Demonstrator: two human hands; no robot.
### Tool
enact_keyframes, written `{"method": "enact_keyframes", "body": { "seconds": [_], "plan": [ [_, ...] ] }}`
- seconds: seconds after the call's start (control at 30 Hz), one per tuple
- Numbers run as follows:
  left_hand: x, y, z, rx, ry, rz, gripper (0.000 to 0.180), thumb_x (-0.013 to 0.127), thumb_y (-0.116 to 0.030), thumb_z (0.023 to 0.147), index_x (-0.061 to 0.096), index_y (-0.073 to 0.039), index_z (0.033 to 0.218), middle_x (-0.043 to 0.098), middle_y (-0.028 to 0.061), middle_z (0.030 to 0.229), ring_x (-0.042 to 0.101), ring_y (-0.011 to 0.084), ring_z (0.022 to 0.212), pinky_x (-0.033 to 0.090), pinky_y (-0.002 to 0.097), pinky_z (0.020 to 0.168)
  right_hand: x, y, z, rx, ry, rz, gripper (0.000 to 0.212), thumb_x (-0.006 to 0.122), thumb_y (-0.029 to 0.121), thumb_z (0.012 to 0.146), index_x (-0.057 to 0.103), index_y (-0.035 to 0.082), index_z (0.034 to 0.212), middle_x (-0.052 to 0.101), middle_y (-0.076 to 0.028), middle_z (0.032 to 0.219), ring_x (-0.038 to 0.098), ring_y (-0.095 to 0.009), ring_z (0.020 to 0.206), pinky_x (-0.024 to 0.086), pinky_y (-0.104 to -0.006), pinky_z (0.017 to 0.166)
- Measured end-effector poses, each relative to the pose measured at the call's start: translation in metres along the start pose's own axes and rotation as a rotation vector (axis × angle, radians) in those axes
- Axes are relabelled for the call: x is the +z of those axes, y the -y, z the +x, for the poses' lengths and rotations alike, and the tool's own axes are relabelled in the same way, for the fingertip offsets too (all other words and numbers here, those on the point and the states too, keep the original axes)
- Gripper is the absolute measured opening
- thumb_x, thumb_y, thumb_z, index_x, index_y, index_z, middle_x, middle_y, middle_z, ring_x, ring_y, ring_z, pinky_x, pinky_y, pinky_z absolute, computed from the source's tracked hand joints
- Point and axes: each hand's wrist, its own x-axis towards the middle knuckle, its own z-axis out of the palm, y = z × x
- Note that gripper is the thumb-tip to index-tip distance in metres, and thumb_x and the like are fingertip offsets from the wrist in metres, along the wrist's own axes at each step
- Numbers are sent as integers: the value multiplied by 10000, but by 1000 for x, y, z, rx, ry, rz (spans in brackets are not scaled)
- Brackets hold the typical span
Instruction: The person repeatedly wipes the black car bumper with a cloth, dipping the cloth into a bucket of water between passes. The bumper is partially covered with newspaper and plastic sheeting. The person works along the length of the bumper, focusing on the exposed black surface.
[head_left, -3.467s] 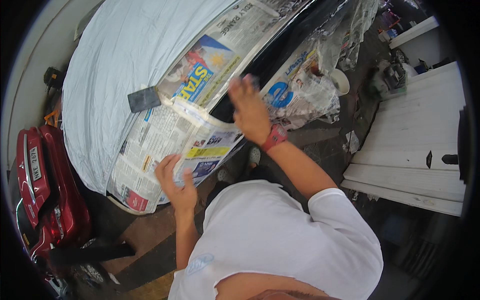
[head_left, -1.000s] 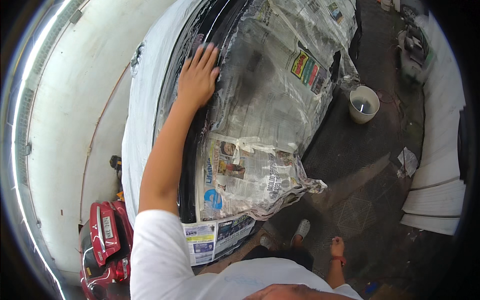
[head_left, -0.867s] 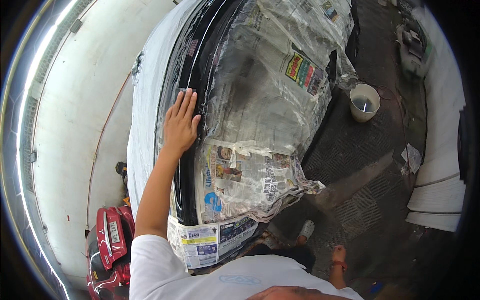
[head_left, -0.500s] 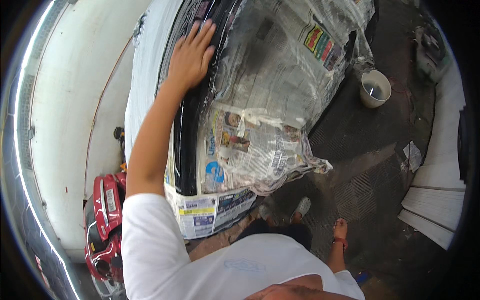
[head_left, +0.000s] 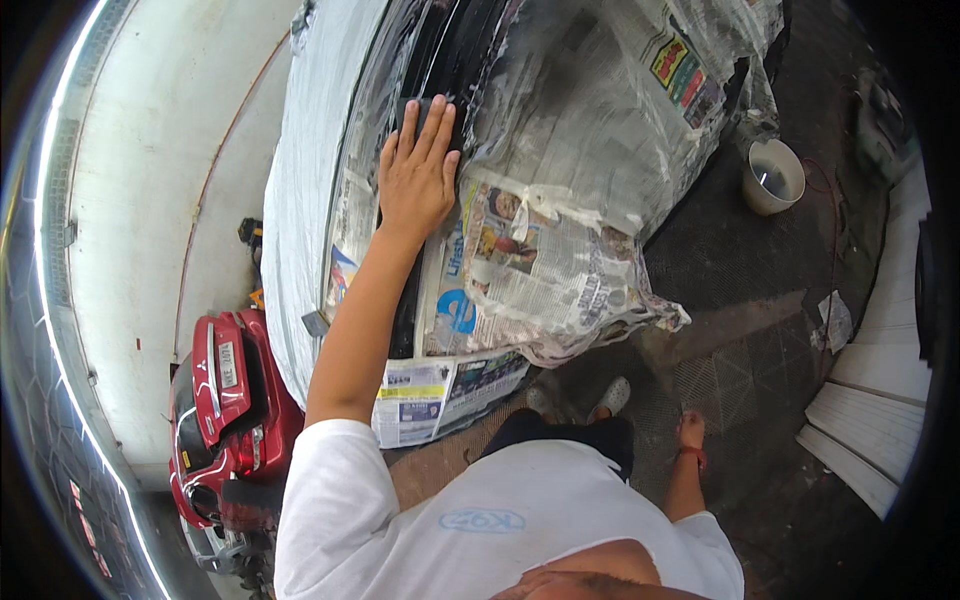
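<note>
My left hand point(head_left: 415, 195) lies on the glossy wet black strip of a car body point(head_left: 400, 330), its fingers stretched over a dark flat pad point(head_left: 457, 130) that they press against the surface. Pale, smeared wet newspaper point(head_left: 550, 280) and clear plastic sheeting cover the body to the right of the strip. White sheeting point(head_left: 300, 210) drapes it on the left. My right hand point(head_left: 692, 430) hangs low beside my body, a red band on its wrist. It touches nothing that I can see, and its fingers are too foreshortened to read.
A pale bucket point(head_left: 773, 180) with liquid stands on the dark floor at right. A crumpled white scrap point(head_left: 834, 318) lies near white panels point(head_left: 870, 400). Red car parts point(head_left: 235, 400) stand at left by a pale wall point(head_left: 150, 200). My feet point(head_left: 610, 395) are beside the newspaper.
My left hand has slid back toward me along the black strip, and the dark pad shows around its fingers. The view has shifted slightly. My right hand still hangs down.
</note>
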Motion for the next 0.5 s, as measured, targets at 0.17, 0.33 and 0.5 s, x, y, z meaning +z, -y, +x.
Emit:
{"method": "enact_keyframes", "body": {
  "seconds": [0.17, 0.33, 0.5],
  "plan": [
    [23, 12, -171, -7, 185, 53, 581, 466, -361, 1144, 488, -188, 1698, 422, -5, 1786, 341, 286, 1666, 277, 479, 1296, 13, -1, -16, -25, 34, -2, 193, 597, 159, 1141, 665, 3, 1232, 676, -41, 1012, 644, -128, 845, 556, -313, 738],
    [21, 17, -167, -21, 180, 54, 615, 458, -369, 1143, 444, -167, 1724, 412, 31, 1793, 304, 311, 1684, 233, 471, 1298, 32, -25, -23, 17, 96, 70, 198, 596, 177, 1147, 666, 14, 1236, 674, -33, 1013, 644, -131, 848, 557, -316, 745],
    [5, 5, -32, 21, -6, -7, 592, 482, -313, 1142, 443, -184, 1718, 398, 12, 1797, 324, 283, 1668, 282, 467, 1289, 30, -47, -27, 27, 126, -14, 200, 600, 198, 1148, 672, 33, 1234, 672, -37, 1001, 643, -136, 833, 553, -326, 748]
  ]
}}
